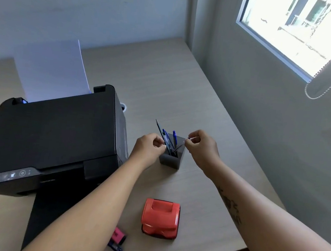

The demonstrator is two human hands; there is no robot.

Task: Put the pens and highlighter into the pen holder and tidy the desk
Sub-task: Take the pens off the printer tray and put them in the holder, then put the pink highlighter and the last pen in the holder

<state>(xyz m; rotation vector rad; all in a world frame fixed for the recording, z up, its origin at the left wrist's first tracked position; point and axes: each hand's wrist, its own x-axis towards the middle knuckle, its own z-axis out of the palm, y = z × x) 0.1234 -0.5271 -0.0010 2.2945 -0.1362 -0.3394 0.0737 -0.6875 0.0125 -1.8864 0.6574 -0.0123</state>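
Observation:
A dark square pen holder [170, 161] stands on the desk to the right of the printer, with several pens [167, 140] leaning in it, some blue. My left hand [148, 149] is at the holder's left rim, fingers closed on a pen there. My right hand [202, 147] pinches the top end of a thin dark pen [179, 148] whose tip slants down into the holder. A pink highlighter [119, 236] lies near the desk's front edge, partly hidden by my left forearm, with a dark blue pen [115, 248] beside it.
A black printer [54, 133] with white paper [50, 69] in its rear tray fills the left of the wooden desk [165, 80]. A red hole punch [160, 218] sits in front of the holder. A wall and window [299, 31] with a bead chain border the right.

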